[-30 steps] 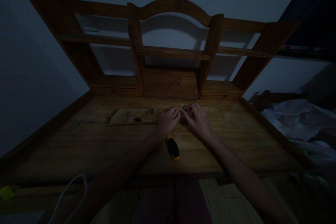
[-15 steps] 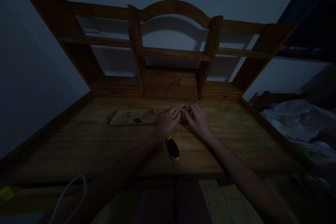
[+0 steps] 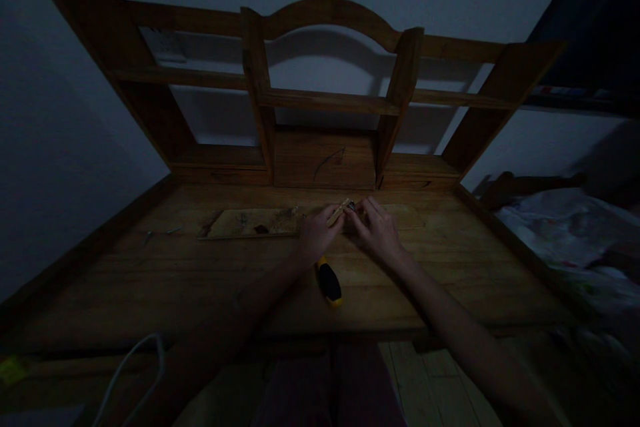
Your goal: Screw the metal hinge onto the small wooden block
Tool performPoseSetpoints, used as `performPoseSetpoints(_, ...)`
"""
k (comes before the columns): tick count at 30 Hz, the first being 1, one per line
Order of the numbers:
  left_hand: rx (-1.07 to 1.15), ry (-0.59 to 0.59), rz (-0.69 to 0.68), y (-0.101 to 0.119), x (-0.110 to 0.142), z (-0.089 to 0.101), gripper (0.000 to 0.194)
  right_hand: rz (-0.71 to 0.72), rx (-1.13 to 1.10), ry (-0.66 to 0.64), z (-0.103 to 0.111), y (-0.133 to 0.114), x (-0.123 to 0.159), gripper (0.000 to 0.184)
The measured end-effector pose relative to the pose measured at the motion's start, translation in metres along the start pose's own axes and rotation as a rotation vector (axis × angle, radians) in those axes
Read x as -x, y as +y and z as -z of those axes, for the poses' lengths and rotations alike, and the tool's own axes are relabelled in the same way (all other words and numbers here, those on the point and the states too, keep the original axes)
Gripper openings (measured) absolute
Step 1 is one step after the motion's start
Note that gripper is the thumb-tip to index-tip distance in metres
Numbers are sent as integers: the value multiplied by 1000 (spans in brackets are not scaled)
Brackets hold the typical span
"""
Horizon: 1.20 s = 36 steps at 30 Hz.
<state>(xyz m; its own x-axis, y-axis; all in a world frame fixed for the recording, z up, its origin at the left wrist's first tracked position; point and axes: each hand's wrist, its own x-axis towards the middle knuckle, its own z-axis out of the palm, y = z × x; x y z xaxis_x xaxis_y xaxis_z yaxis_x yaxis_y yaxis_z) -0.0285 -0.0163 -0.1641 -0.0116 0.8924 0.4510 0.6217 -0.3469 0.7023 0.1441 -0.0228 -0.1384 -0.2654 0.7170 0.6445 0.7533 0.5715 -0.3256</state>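
My left hand point(image 3: 317, 233) is closed around a short, thin strip of light wood point(image 3: 339, 212) that slants up to the right. At the strip's upper end, the fingers of my right hand point(image 3: 377, 228) pinch a small shiny metal piece point(image 3: 351, 205); its exact kind is too dark to make out. Both hands are over a long, stained wooden board point(image 3: 233, 223) lying flat on the desk. Just below my left hand rests a tool with a black and yellow handle point(image 3: 329, 282), its far end hidden by the hand.
Two small metal pieces, perhaps screws point(image 3: 148, 237), lie on the desk point(image 3: 200, 287) at the left. A wooden shelf unit point(image 3: 320, 103) rises along the back. White cable point(image 3: 160, 353) loops at the lower left. Pale plastic bags point(image 3: 565, 227) are heaped beyond the right edge.
Almost nothing differs. Both hands keep their hold on the strip and metal piece, with only a slight shift of the view.
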Motion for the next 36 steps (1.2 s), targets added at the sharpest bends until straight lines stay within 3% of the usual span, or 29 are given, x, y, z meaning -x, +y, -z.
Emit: performPoseSetpoints(36,13,-11,21,1,1,1,26,-24,-29,11,-2,3,0,18)
